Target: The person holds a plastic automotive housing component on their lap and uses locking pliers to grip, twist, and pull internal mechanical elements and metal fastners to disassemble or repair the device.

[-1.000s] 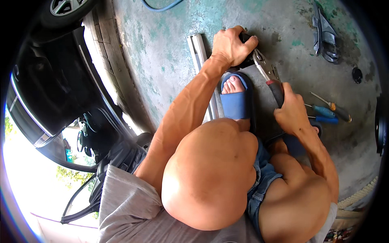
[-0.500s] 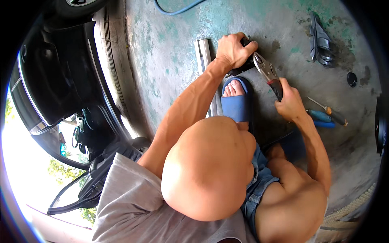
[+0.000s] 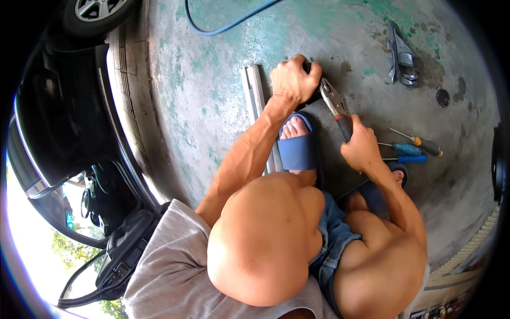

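My left hand (image 3: 294, 80) is closed round a dark part (image 3: 313, 95) beside a long silver metal rail (image 3: 251, 91), which lies on the floor and runs under my forearm. My right hand (image 3: 360, 143) grips the red-and-black handle of steel locking pliers (image 3: 333, 97), whose jaws are at the dark part by my left fingers; whether they are clamped on it I cannot tell. My left foot in a blue slide sandal (image 3: 295, 151) is just below the part. Several screwdrivers (image 3: 410, 158) lie to the right of my right hand.
A dark car (image 3: 66, 111) with an open door stands at the left, its wheel (image 3: 98, 11) at the top. A blue hose (image 3: 212, 29) curves across the stained concrete floor (image 3: 191, 90). A grey-black bracket (image 3: 401, 56) and a small black disc (image 3: 442, 98) lie at the right.
Over the last second both hands, with the dark part and pliers, appear slightly lower and further left in view, as does much of the floor around them. The grips look the same.
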Tool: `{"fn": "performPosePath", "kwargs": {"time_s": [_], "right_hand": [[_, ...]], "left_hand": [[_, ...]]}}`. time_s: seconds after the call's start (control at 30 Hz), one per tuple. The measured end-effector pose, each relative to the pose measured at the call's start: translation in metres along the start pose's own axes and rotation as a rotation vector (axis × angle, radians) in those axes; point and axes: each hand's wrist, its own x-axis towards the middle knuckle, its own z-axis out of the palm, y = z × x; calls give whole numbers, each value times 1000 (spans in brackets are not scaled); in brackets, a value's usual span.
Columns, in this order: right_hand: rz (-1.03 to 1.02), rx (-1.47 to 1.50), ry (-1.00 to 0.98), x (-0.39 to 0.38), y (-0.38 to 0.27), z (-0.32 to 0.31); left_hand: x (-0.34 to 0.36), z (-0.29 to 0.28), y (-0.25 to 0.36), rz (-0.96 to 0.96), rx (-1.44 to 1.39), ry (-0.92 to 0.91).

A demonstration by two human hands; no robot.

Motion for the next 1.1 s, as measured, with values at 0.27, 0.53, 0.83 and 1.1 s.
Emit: {"fn": "performPosePath", "kwargs": {"time_s": [0.27, 0.53, 0.83, 1.1], "right_hand": [[52, 141, -79, -19, -20, 2], [27, -1, -71, -1, -20, -5], [-372, -29, -24, 39, 36, -3], [-454, -146, -22, 58, 30, -8]], "left_hand": [[-4, 9, 4, 119, 51, 37], [20, -5, -17, 39, -9, -102], [10, -6, -24, 55, -51, -151], [22, -10, -36, 88, -167, -182]]}}
